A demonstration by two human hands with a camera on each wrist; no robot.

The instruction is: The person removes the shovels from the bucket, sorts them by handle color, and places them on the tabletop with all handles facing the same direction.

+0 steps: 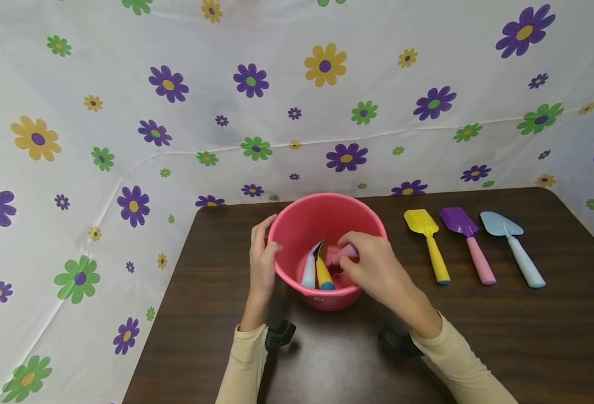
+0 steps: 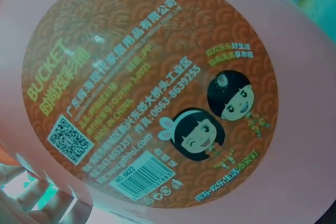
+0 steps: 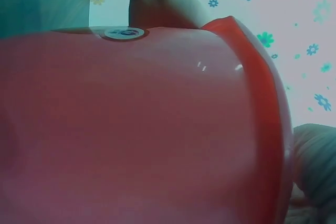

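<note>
Right hand (image 1: 380, 269): fingers curled, pinching pink handle (image 1: 348, 253) inside bucket (image 1: 322, 212), toward its right wall. Left hand (image 1: 263, 261) grips bucket's left rim, thumb over it. Best: brace rim, avoid snagging yellow handle (image 1: 323, 274) and pale handle (image 1: 308, 273) at bucket's near side.

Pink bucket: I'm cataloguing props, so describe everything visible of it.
The pink bucket is round, glossy and plastic-looking, with a large label bearing the word BUCKET. It sits on the dark table, mouth toward the head camera, with tools inside. The left hand grips its rim; the right hand reaches in.
</note>
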